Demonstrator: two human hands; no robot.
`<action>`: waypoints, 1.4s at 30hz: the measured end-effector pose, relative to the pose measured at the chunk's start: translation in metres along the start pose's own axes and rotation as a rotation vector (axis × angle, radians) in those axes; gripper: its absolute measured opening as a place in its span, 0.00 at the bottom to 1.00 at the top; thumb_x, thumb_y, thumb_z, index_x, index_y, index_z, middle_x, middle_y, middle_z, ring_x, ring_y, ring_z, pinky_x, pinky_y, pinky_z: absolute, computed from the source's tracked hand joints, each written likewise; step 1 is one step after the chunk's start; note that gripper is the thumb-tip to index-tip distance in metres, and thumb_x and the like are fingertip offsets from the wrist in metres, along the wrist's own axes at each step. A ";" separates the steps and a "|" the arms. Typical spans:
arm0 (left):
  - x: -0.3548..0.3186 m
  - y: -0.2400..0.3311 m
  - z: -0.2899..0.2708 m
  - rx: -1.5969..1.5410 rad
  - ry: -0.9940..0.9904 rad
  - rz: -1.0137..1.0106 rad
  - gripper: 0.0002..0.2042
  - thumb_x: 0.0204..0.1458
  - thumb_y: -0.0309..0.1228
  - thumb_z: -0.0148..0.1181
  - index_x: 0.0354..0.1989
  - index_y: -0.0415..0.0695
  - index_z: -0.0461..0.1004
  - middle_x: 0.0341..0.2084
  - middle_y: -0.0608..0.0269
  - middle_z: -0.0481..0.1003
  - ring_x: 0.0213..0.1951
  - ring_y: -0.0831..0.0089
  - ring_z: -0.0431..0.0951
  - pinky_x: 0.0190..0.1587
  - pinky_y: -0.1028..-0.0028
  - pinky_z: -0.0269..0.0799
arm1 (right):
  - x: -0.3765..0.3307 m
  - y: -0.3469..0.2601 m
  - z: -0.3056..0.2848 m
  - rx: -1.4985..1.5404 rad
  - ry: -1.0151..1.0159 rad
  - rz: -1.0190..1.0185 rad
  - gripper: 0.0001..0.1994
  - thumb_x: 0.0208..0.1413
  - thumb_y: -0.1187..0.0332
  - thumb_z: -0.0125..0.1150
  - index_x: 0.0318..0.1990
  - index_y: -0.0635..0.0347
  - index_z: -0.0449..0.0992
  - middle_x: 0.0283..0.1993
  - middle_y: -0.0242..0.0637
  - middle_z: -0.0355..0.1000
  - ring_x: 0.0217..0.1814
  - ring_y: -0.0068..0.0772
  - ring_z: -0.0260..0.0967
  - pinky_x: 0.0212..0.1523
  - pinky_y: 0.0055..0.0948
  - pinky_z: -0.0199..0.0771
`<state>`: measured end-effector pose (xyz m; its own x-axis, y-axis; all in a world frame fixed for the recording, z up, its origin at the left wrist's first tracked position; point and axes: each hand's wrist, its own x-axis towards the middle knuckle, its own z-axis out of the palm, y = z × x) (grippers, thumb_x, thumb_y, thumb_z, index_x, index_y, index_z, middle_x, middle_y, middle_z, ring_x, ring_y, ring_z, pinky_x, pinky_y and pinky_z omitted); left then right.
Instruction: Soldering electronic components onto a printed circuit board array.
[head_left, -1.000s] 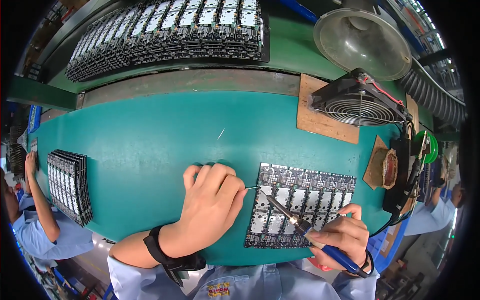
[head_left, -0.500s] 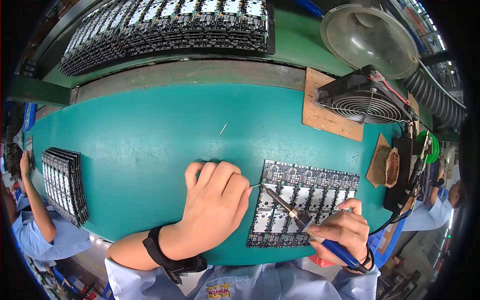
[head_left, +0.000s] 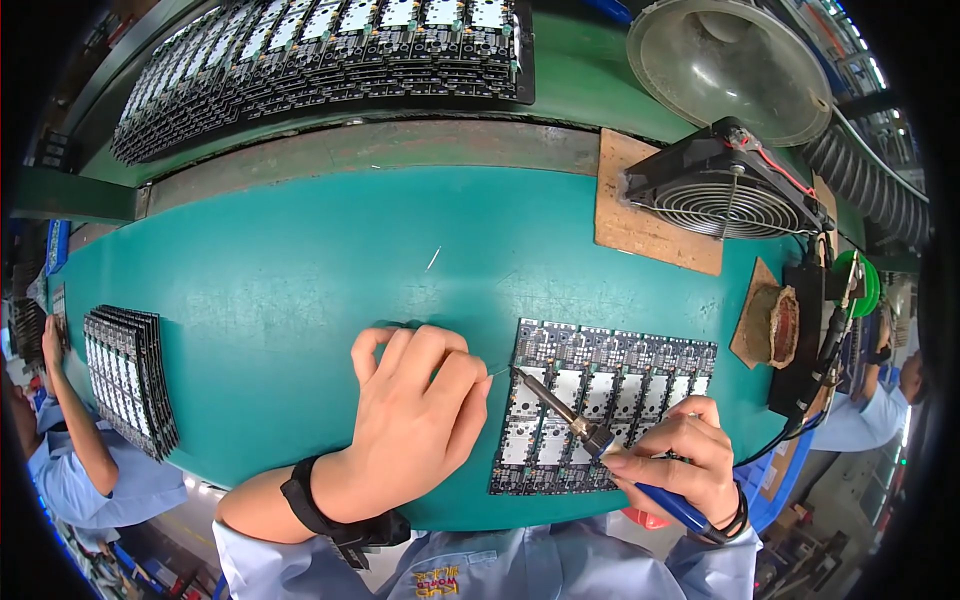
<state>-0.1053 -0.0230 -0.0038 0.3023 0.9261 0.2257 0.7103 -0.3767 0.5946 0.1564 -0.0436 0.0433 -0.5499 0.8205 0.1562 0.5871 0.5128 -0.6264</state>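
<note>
A panel of black circuit boards with white pads (head_left: 600, 392) lies flat on the green mat. My right hand (head_left: 690, 462) is closed around the blue handle of a soldering iron (head_left: 585, 430), held like a pen. The iron slants up and left, its tip at the panel's upper left edge. To the left of the panel, my left hand (head_left: 415, 415) pinches a thin solder wire (head_left: 501, 372) that reaches toward the tip. Whether wire and tip touch is too fine to tell. A black strap (head_left: 310, 500) circles my left wrist.
Stacked board panels stand at left (head_left: 125, 375) and on the back shelf (head_left: 330, 70). At right are a fan (head_left: 730, 195) on cardboard, a round hood (head_left: 735, 70), an iron-cleaning pad (head_left: 783, 325) and a green spool (head_left: 862, 285). A wire scrap (head_left: 433, 258) lies mid-mat. Co-workers sit either side.
My left hand has drawn slightly left with the wire. The iron's tip has shifted a little left, to the panel's edge. The whole view has moved slightly.
</note>
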 end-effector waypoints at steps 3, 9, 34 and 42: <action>0.000 0.001 -0.002 -0.004 0.017 0.005 0.06 0.45 0.22 0.61 0.29 0.44 0.70 0.29 0.65 0.69 0.31 0.67 0.68 0.46 0.62 0.54 | -0.001 0.000 -0.001 0.010 0.004 -0.003 0.23 0.27 0.72 0.73 0.39 0.44 0.83 0.27 0.18 0.68 0.27 0.17 0.68 0.38 0.23 0.60; 0.000 0.001 -0.003 -0.023 -0.005 -0.037 0.06 0.46 0.22 0.62 0.28 0.45 0.70 0.25 0.67 0.69 0.28 0.68 0.68 0.47 0.63 0.54 | -0.001 -0.002 -0.003 0.035 0.011 -0.020 0.21 0.29 0.73 0.75 0.37 0.45 0.83 0.26 0.20 0.68 0.25 0.19 0.67 0.37 0.24 0.61; 0.004 0.001 0.006 -0.011 -0.025 0.025 0.07 0.43 0.22 0.62 0.26 0.45 0.69 0.24 0.66 0.67 0.30 0.68 0.68 0.46 0.64 0.56 | 0.002 0.005 -0.006 0.078 0.012 0.024 0.20 0.29 0.74 0.73 0.37 0.49 0.84 0.26 0.22 0.70 0.26 0.20 0.66 0.37 0.24 0.62; 0.005 0.000 0.004 -0.088 0.011 -0.015 0.08 0.42 0.19 0.63 0.26 0.45 0.70 0.22 0.68 0.70 0.26 0.69 0.69 0.46 0.64 0.54 | 0.003 -0.001 -0.009 0.000 -0.035 -0.025 0.21 0.29 0.72 0.74 0.39 0.49 0.83 0.27 0.21 0.69 0.27 0.19 0.67 0.36 0.24 0.62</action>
<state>-0.1007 -0.0185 -0.0058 0.2847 0.9319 0.2248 0.6562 -0.3603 0.6630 0.1596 -0.0390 0.0512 -0.5851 0.7979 0.1452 0.5725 0.5332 -0.6229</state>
